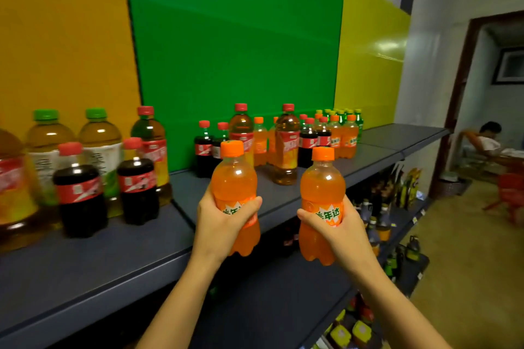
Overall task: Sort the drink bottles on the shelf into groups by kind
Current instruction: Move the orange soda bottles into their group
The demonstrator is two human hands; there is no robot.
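At the left end of the grey shelf, a red-labelled amber bottle is cut off by the frame edge. Beside it, two green-capped tea bottles are stood toward the back edge. Two cola bottles are set in front of them, and a red-capped amber tea bottle is placed behind the right-hand cola.

Further right, at the shelf's front edge, an orange soda bottle is held upright in the left hand, whose fingers and thumb are wrapped round its label. A second orange soda bottle is gripped the same way by the right hand, near the first and not touching it.

Behind both, along the back edge, a mixed cluster is found: small colas, tall amber tea bottles, small orange sodas and, at its right end, green bottles. Lower shelves stocked with goods are seen below. At the far right, a seated person is visible in another room.
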